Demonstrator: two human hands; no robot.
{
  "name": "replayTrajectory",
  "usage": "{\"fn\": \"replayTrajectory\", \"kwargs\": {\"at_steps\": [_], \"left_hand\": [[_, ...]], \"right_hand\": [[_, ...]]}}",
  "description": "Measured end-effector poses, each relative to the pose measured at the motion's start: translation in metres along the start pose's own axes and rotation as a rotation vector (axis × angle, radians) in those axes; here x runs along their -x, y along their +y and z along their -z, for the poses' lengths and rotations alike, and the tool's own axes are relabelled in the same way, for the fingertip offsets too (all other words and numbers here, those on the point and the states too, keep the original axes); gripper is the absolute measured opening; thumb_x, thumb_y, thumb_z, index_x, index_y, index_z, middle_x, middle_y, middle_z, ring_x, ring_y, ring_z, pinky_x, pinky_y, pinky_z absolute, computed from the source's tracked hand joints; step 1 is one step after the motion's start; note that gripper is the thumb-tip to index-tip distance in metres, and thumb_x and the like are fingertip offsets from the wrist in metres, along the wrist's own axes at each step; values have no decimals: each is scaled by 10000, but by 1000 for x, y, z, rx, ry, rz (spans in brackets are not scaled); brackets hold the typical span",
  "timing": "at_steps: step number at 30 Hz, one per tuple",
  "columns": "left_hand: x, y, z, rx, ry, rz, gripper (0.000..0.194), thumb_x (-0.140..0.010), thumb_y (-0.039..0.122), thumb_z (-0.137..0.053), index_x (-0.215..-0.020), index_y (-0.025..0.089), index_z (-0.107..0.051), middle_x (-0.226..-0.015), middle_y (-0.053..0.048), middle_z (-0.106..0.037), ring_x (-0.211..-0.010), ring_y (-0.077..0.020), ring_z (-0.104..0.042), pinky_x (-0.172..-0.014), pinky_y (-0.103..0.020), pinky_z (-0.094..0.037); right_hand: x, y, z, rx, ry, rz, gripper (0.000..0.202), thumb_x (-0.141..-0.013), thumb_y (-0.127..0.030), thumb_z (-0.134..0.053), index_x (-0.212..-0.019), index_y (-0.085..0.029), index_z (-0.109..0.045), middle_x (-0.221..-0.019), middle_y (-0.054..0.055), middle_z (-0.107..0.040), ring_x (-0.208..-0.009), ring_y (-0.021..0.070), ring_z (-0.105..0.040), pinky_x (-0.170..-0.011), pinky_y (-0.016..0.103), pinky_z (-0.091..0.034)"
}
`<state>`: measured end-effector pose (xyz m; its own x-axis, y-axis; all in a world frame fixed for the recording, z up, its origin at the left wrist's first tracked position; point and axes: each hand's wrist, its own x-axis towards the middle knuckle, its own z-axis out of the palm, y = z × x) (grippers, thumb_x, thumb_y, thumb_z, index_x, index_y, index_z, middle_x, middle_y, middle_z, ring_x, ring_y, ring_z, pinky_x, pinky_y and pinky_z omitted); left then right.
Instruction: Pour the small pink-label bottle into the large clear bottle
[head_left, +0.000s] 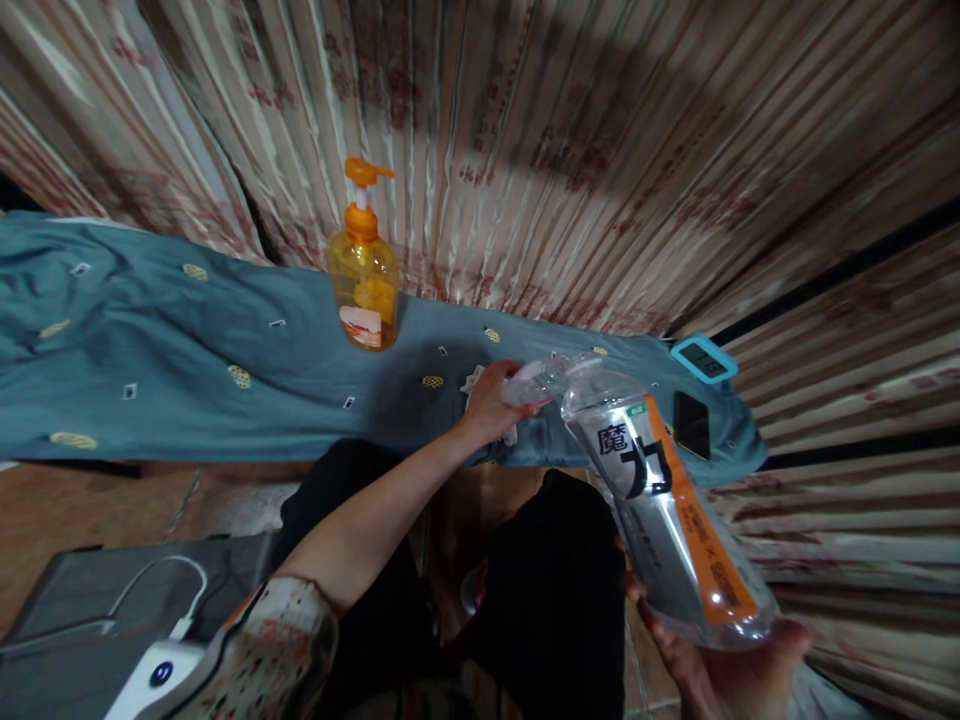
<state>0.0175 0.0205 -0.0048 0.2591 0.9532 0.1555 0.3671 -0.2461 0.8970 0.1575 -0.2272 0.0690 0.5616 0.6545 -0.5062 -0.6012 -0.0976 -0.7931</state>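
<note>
My left hand [493, 408] grips a small clear plastic bottle [541, 382], tilted sideways over the blue cloth. A large clear bottle [660, 500] with an orange and silver label lies slanted across the right side. Its base rests in my right hand [720, 665], whose fingers wrap round the underside. The large bottle's neck meets the small bottle's mouth; whether liquid passes between them I cannot tell. Something white, perhaps a tissue [472, 382], shows beside my left hand and is partly hidden by it.
An orange pump bottle [364, 285] stands on the blue cloth [285, 400]. A phone [691, 425] and a blue-framed digital clock [703, 358] are at the right end. Curtains [480, 150] hang behind. A white device [157, 680] with a cable sits at lower left.
</note>
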Motion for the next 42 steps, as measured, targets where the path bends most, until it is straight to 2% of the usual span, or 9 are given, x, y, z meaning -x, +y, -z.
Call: {"fn": "replayTrajectory", "kwargs": {"at_steps": [5,7,8,10,16,18,23,27,42], "left_hand": [[-1,0,0,15,-5,9,552,-621,229,-849,-1106,173,-589,-1139,-73,-659,-1076,-246,-618,-952,-370,-476],[-1,0,0,23,-5,13,559,-616,219,-849,-1109,175,-589,-1144,-74,-659,-1078,-247,-618,-954,-372,-478],[-1,0,0,24,-5,15,560,-615,217,-849,-1109,173,-590,-1146,-76,-659,-1081,-248,-617,-957,-373,-477],[-1,0,0,23,-9,13,556,-616,221,-847,-1107,171,-592,-1148,-78,-658,-1088,-251,-614,-962,-375,-474],[0,0,-1,23,-2,5,559,-626,229,-842,-1121,173,-587,-1154,-80,-658,-1082,-247,-611,-961,-371,-467],[0,0,-1,23,-2,10,571,-627,237,-845,-1129,163,-583,-1152,-84,-658,-1073,-245,-612,-955,-367,-466],[0,1,0,27,-4,8,559,-633,237,-837,-1124,162,-583,-1150,-87,-658,-1073,-247,-612,-954,-372,-465],[0,1,0,31,1,8,544,-628,238,-840,-1106,173,-589,-1141,-83,-660,-1068,-246,-615,-953,-384,-469],[-1,0,0,18,-10,9,571,-619,238,-844,-1121,166,-584,-1151,-88,-653,-1081,-252,-609,-965,-391,-465]], "right_hand": [[-14,-5,18,27,-151,27,1150,-437,-695,-855,-1417,-272,-427,-1031,136,-685,-722,317,-693,-499,353,-568],[-17,-7,20,114,-203,-108,1361,-167,-622,-899,-1393,-248,-442,-936,147,-692,-712,385,-688,-482,412,-562],[-16,-8,19,100,-147,-107,1350,-145,-610,-895,-1369,-236,-465,-933,148,-691,-718,373,-689,-489,394,-563],[-13,-7,14,15,-48,-14,1095,-367,-686,-844,-1312,-235,-526,-1018,143,-685,-713,278,-685,-478,279,-535],[-6,-4,4,53,-27,-39,1140,-225,-671,-839,-1243,-228,-578,-960,166,-689,-650,318,-669,-423,328,-513],[-3,-5,-1,33,-14,4,1033,-341,-704,-835,-1241,-266,-581,-976,125,-694,-677,268,-674,-468,278,-523],[2,-6,-9,53,41,34,986,-244,-691,-838,-1106,-254,-641,-870,140,-691,-595,303,-651,-386,311,-474],[5,-7,-9,64,-10,49,935,-376,-706,-837,-1166,-254,-625,-936,138,-698,-643,272,-661,-448,286,-497],[2,-7,-5,97,-15,56,871,-375,-726,-819,-1097,-265,-660,-976,138,-702,-664,259,-668,-453,271,-510]]}}
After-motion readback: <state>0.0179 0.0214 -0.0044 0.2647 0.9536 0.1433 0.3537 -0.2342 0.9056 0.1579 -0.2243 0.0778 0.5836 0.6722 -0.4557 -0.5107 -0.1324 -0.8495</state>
